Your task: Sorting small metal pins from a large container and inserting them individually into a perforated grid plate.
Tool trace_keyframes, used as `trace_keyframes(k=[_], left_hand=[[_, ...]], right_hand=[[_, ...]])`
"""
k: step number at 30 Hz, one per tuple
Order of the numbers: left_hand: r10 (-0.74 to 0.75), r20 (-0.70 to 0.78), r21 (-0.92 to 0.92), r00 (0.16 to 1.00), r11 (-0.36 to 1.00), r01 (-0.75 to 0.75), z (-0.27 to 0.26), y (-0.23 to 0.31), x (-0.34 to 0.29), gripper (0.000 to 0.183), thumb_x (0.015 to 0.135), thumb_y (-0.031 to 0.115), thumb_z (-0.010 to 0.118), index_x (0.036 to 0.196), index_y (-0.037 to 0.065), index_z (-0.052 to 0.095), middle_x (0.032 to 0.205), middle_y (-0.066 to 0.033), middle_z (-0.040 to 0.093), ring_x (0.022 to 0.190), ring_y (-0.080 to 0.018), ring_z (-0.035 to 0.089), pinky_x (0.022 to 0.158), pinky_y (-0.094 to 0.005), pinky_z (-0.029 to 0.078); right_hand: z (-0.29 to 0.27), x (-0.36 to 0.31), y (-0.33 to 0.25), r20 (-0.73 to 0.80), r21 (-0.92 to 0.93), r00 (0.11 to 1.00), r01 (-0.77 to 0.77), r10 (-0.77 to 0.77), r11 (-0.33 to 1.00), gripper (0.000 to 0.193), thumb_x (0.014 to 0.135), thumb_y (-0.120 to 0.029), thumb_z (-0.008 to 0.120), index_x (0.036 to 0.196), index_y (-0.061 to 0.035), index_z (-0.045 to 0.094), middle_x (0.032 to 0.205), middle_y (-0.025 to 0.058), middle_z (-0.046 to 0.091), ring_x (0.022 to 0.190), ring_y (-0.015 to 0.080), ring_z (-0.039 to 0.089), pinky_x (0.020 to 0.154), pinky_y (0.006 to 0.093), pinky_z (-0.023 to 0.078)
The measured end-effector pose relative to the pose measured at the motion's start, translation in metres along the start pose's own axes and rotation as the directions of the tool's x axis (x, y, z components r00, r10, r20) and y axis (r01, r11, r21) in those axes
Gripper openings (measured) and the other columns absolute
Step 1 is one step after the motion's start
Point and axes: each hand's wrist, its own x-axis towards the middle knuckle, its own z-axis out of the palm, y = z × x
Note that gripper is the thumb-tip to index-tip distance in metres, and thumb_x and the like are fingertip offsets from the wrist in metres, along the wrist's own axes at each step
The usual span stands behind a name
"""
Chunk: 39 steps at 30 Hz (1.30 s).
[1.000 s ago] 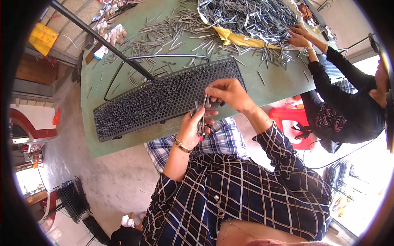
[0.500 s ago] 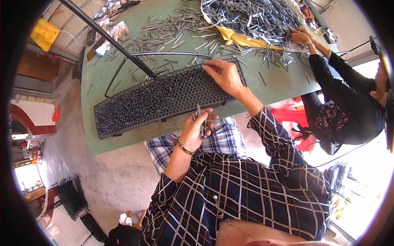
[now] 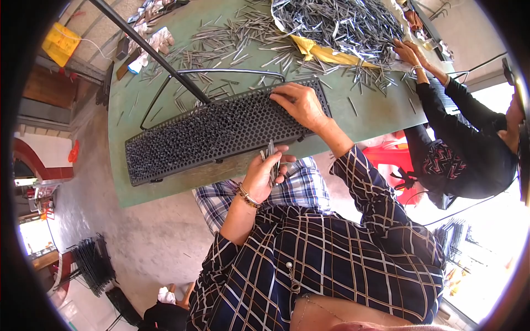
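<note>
In front of me a long black tray (image 3: 259, 121), pierced with rows of round holes, lies at a slant on the table. Dark slim pieces fill the holes on its left part, while the holes toward the right show bare. My left hand (image 3: 260, 175), just below the tray's near edge, is closed around a small bundle of thin metal strips (image 3: 271, 150) pointing upward. Over the tray's right part is my right hand (image 3: 302, 107), fingers bent and drawn together close to the holes. Whatever its fingertips hold, if anything, is hidden.
Loose metal strips (image 3: 232, 41) lie scattered across the green table (image 3: 375, 113), with a large heap (image 3: 337, 25) on yellow-edged sheeting behind. A black lamp-like pole (image 3: 154, 55) crosses above the tray. At the right, a co-worker's hands (image 3: 408, 53) touch the heap. White gloves (image 3: 157, 41) lie far left.
My right hand has shifted slightly left and down over the tray. My left hand stays in place with its strips. The co-worker's hands have moved a little to the right.
</note>
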Motion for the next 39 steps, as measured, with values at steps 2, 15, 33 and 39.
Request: trace_keyframes(k=[2,15,33,39], left_hand=[[-0.001,0.002,-0.006,1.0,1.0,0.001,-0.001,-0.001,0.001,0.024,0.093,0.016,0.05,0.114,0.005,0.055,0.095,-0.0115,0.063,0.065,-0.0079,0.052,0.048,-0.0198,0.04],[0.035,0.081,-0.068,0.996,0.997,-0.03,-0.001,-0.001,0.003,0.025,0.092,0.013,0.05,0.115,0.003,0.054,0.099,-0.017,0.062,0.069,-0.0097,0.05,0.052,-0.0224,0.041],[0.129,0.169,-0.01,0.977,0.992,-0.13,0.013,0.014,0.0,0.027,0.094,0.014,0.049,0.119,0.003,0.051,0.094,-0.0131,0.062,0.062,-0.0073,0.047,0.048,-0.0185,0.035],[0.088,0.093,-0.03,0.992,0.996,-0.085,0.008,0.004,0.011,0.025,0.094,0.014,0.049,0.116,0.003,0.053,0.093,-0.0138,0.061,0.063,-0.0075,0.047,0.048,-0.019,0.035]], right_hand=[[0.0,0.0,-0.001,0.002,0.055,0.997,-0.072,0.072,0.996,0.019,0.081,-0.011,0.068,0.095,0.0004,0.066,0.092,0.0118,0.066,0.071,0.0226,0.065,0.063,0.03,0.052],[0.008,-0.006,0.001,-0.069,-0.092,0.994,0.076,-0.082,0.993,0.016,0.08,-0.007,0.065,0.096,-0.004,0.068,0.093,0.0113,0.063,0.079,0.0275,0.063,0.071,0.0334,0.051],[-0.026,-0.034,-0.041,0.462,0.505,0.78,-0.623,0.423,0.597,0.023,0.084,-0.017,0.067,0.093,0.0043,0.068,0.079,0.0072,0.067,0.072,0.0094,0.059,0.064,0.0255,0.047],[-0.031,-0.009,-0.019,-0.035,0.408,0.86,-0.453,0.509,0.793,0.026,0.086,-0.019,0.065,0.096,0.0042,0.065,0.078,0.0051,0.066,0.07,0.0076,0.059,0.065,0.0231,0.048]])
